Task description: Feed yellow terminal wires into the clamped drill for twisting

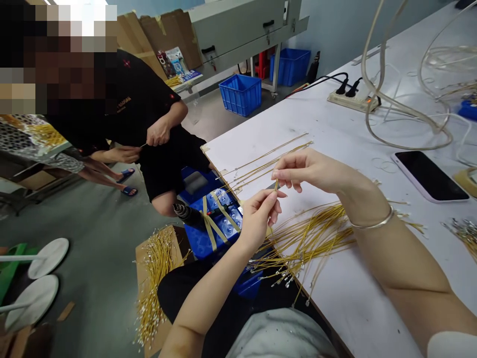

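My left hand [258, 215] is closed in a pinch on a thin yellow wire [276, 184], over the table's near left edge. Just above it, my right hand [307, 170] pinches the wire's upper end between thumb and fingertips; the tip itself is hidden. Below both hands lies a loose pile of yellow wires [316, 228] with small metal ends, some hanging past the table edge. Several more yellow wires [266, 161] lie side by side on the white table [376, 293], left of my right hand.
A phone [430, 175], a power strip [352, 101] and looped clear tubing [410, 119] are on the table. At lower left, a cardboard box [158, 283] holds many wires. A co-worker [137, 107] sits across, handling a thin piece. A blue bin [241, 94] stands on the floor.
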The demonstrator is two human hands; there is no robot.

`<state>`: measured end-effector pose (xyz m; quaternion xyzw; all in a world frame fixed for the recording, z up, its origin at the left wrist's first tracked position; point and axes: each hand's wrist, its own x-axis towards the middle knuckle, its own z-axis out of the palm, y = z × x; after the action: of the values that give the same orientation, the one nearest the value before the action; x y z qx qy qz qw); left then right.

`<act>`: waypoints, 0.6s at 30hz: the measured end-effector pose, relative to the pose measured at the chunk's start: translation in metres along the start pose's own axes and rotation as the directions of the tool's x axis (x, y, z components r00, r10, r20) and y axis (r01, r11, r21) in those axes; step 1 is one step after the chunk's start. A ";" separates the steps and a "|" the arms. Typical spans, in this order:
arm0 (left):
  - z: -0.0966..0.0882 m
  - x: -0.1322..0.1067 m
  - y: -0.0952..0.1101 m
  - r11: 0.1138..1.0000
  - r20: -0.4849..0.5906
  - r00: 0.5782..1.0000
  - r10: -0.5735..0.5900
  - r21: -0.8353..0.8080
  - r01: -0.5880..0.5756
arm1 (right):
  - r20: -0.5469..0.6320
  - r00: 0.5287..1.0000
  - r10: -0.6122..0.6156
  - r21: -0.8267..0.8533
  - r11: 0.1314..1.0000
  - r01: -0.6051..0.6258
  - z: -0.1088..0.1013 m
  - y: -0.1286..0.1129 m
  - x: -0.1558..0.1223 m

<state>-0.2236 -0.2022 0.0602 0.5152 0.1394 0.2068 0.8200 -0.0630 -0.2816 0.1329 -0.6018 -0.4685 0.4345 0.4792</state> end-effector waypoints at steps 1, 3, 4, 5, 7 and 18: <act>0.001 0.000 0.000 1.000 0.002 1.000 0.001 -0.013 -0.001 | 0.009 1.000 0.012 -0.028 1.000 -0.012 0.001 -0.003 -0.002; 0.003 0.001 -0.001 1.000 0.002 1.000 0.009 -0.029 -0.009 | 0.025 0.999 0.038 -0.077 0.996 -0.036 0.003 -0.007 -0.005; 0.004 0.002 -0.001 0.999 0.003 1.000 0.013 -0.033 -0.013 | 0.024 0.999 0.045 -0.096 0.994 -0.043 0.004 -0.008 -0.007; 0.005 0.002 -0.001 0.999 0.004 1.000 0.018 -0.037 -0.018 | 0.013 0.999 0.045 -0.110 0.993 -0.044 0.005 -0.010 -0.008; 0.006 0.002 -0.001 0.999 0.008 1.000 0.029 -0.039 -0.029 | -0.050 0.999 0.019 -0.109 0.994 -0.024 0.006 -0.011 -0.009; 0.014 -0.030 -0.027 0.961 0.184 0.974 -0.130 0.267 0.078 | -0.802 0.515 -0.303 -0.096 0.916 0.389 -0.039 -0.034 -0.048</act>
<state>-0.2387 -0.2379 0.0423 0.6273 0.1093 0.0905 0.7657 -0.0392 -0.3321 0.1760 -0.6024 -0.2903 0.0335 0.7428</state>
